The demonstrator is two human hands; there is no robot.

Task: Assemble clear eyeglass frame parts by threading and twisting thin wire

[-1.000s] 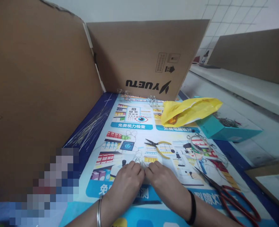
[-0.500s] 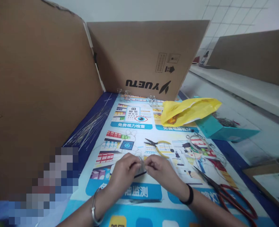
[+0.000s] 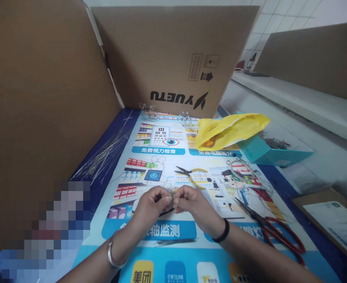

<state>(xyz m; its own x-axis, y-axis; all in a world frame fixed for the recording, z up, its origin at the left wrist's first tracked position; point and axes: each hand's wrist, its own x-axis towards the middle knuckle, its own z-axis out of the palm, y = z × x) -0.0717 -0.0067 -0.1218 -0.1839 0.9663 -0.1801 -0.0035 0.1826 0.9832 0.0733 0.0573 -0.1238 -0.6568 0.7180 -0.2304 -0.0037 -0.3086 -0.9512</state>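
Observation:
My left hand [image 3: 154, 204], with a silver bangle at the wrist, pinches at a small bit of thin wire [image 3: 170, 192]. Opposite it, almost touching, my right hand [image 3: 192, 202] wears a black band and pinches the same wire. The fingertips hide most of the piece, so its shape is unclear. Just beyond the hands lie yellow-handled pliers [image 3: 192, 173], jaws pointing left. Red-handled scissors [image 3: 269, 228] rest to the right of my right hand. Nearer to me, a small bundle of dark thin wires [image 3: 177, 241] lies on the printed sheet [image 3: 126, 251].
Long straight wires [image 3: 103, 155] lie at the left beside a cardboard panel [image 3: 44, 90]. A wire coil [image 3: 240, 169], a yellow bag [image 3: 232, 129] and a teal box [image 3: 275, 155] of wire pieces are at the right. Small wire pieces [image 3: 183, 116] stand at the back.
The camera view has shifted slightly, so the scene sits higher and further left. My fingertips have drawn a little closer together around the wire.

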